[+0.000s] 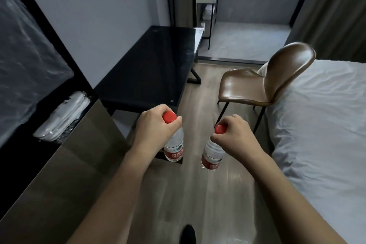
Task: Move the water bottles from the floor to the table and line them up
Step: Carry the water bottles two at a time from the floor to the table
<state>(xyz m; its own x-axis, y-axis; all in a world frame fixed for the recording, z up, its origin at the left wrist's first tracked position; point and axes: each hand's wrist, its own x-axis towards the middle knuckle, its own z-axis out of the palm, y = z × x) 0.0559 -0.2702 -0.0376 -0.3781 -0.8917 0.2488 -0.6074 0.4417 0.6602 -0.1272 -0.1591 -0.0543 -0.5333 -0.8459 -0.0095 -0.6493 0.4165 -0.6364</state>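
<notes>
The left hand point(156, 125) and right hand point(234, 134) each held a water bottle by its red cap, fingers curled round it, both bottles hanging above the floor point(198, 194) near the dark tabletop point(154, 69).

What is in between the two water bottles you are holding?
Nothing at all. In the head view, only bare wooden floor shows in the gap between the left bottle, held by the left hand, and the right bottle, held by the right hand.

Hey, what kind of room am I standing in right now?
Probably a hotel room or small bedroom: a bed with white sheets, a black desk against the wall, and a brown chair beside it.
</notes>
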